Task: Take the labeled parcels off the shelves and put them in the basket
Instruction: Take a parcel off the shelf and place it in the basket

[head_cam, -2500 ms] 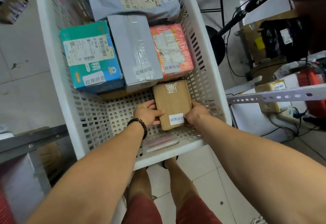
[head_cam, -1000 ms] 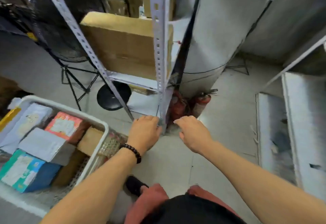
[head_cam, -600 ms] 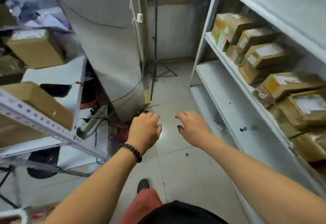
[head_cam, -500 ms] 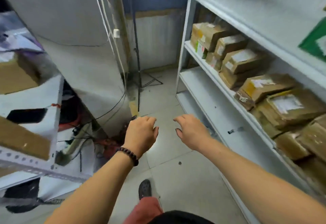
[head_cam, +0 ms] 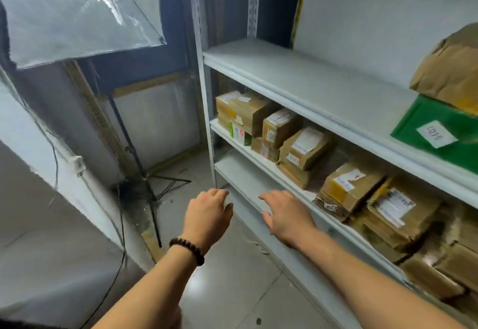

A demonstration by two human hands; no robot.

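Parcels [head_cam: 302, 147] line the shelf [head_cam: 297, 80] — left hand [head_cam: 207, 216], right hand [head_cam: 287, 214] loose, empty.

Single head view, looking forward and down, shelves [head_cam: 305, 80] near right

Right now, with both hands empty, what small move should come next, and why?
Probably reach the right hand to the nearest labeled parcel on the shelves. Both it and the left hand are empty, fingers relaxed, hovering just short of the boxes, and that parcel lies closest to the right hand.
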